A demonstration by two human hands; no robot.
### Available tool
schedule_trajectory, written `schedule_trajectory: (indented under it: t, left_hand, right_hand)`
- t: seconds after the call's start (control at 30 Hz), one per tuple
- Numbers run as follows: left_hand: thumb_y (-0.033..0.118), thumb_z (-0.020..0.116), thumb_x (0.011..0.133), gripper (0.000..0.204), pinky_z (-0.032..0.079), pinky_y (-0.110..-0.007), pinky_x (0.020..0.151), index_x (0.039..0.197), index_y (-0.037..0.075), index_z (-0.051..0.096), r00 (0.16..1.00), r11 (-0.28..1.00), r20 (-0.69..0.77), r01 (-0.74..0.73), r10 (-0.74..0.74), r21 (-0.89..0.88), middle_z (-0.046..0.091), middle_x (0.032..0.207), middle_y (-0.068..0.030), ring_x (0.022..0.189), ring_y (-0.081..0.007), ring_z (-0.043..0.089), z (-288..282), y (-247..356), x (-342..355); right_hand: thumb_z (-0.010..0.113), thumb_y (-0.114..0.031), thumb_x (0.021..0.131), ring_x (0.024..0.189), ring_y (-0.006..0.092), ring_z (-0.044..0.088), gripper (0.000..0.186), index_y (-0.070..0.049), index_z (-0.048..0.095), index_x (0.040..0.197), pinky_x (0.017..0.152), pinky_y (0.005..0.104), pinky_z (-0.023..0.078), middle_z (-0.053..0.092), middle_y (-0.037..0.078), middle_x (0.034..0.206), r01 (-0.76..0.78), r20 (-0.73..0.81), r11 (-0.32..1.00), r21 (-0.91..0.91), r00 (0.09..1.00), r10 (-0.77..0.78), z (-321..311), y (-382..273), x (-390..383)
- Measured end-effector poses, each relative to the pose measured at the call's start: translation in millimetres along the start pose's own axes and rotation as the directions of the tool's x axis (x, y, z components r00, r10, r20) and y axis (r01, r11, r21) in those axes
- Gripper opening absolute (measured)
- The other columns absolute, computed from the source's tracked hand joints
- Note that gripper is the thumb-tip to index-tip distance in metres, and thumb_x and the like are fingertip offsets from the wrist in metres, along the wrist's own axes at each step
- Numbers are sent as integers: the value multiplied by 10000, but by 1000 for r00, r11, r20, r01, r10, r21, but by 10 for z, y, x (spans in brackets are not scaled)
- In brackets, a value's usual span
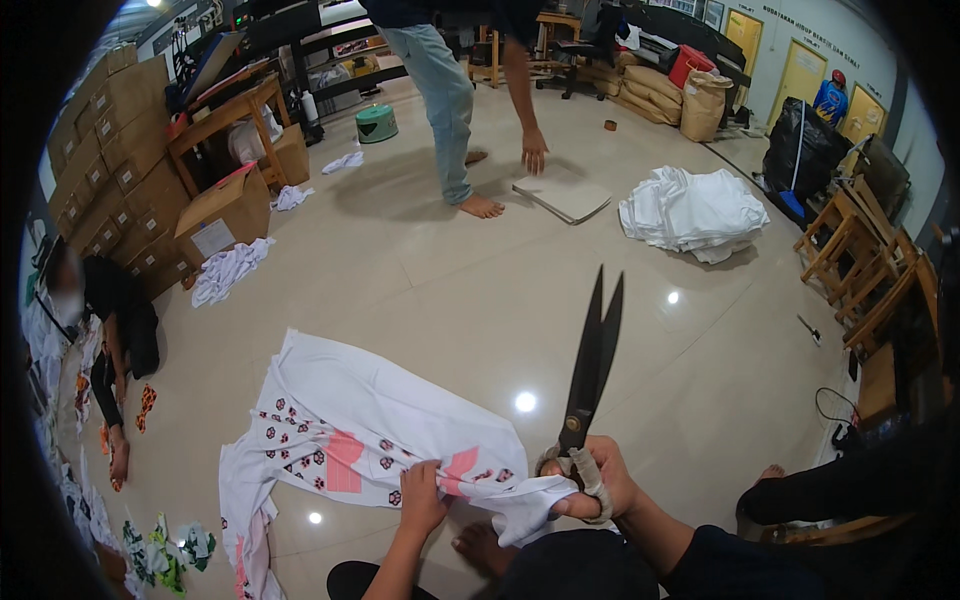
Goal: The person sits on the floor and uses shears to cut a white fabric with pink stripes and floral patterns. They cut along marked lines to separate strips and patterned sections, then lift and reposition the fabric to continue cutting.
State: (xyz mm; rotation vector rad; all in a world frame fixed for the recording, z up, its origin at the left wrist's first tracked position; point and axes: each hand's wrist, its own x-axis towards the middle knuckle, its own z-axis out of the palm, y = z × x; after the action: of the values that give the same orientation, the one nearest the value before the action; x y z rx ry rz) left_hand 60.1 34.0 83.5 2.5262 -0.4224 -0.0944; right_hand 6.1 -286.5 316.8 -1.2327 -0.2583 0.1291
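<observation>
A white cloth (360, 390) with pink patches and dark paw prints lies spread on the floor before me, its near right part gathered up toward my lap. My left hand (424, 497) is closed on the printed edge, fingers bunching the fabric. My right hand (605, 478) grips large black scissors (594, 375) by their handles, which are wrapped in pale material. The blades point up and away from me, slightly parted, with nothing between them. A corner of the cloth reaches the right thumb; whether it is pinched there I cannot tell.
Ahead, a person in jeans (440, 100) bends toward a flat grey stack (562, 200), beside a white fabric pile (690, 212). At left another person (125, 310) sits near cartons (125, 150) and scraps (165, 550). Wooden stools (850, 250) stand at right.
</observation>
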Motion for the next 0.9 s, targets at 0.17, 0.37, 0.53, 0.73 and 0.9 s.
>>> schedule_trajectory:
  t: [0.17, 0.37, 0.53, 0.73, 0.9]
  left_hand:
    - [10, 820, 719, 611, 358, -644, 1194, 1300, 99, 655, 997, 986, -55, 57, -49, 157, 677, 1281, -142, 1294, -391, 601, 265, -544, -155]
    - [-114, 557, 818, 449, 503, -504, 1009, 1218, 47, 684, 898, 984, -403, 159, -176, -75, 690, 1136, -199, 1132, -449, 646, -531, -1236, -179]
    - [-74, 524, 890, 463, 520, -505, 1018, 1312, 53, 665, 782, 894, -525, 441, -337, 83, 711, 1230, -203, 1175, -439, 672, -1640, -1768, 114]
    - [-151, 422, 909, 536, 571, -415, 936, 1352, 49, 647, 556, 974, -819, 228, -139, -10, 735, 1198, -196, 1084, -326, 737, -3975, -1448, 702]
    - [-109, 447, 1025, 460, 555, -351, 1038, 1440, 6, 612, 411, 990, -904, 10, 121, 138, 694, 1305, -126, 1193, -209, 683, -5126, -499, 61]
  right_hand:
    - [975, -234, 783, 861, 103, 661, 445, 4, 720, 1059, 770, 266, 513, 740, 28, 987, 142, -91, 985, -96, 984, -151, -211, -240, -76]
    - [870, -150, 814, 839, 97, 647, 347, -33, 655, 1061, 739, 260, 515, 684, 16, 958, 134, -296, 945, -298, 928, -225, -659, -290, 180]
    - [813, -85, 896, 827, 93, 640, 247, -19, 667, 1084, 773, 286, 533, 690, 10, 902, 89, -258, 800, -593, 920, -294, -1173, 222, 1226]
    - [790, -82, 982, 791, 66, 626, 174, -35, 673, 1101, 675, 264, 509, 686, -3, 881, 311, -279, 826, -470, 836, -473, -1098, -97, 2615]
    - [765, -52, 1027, 913, 78, 645, 243, -75, 650, 1240, 771, 252, 537, 673, -16, 1052, 675, -167, 694, -249, 676, -718, -866, -965, 2631]
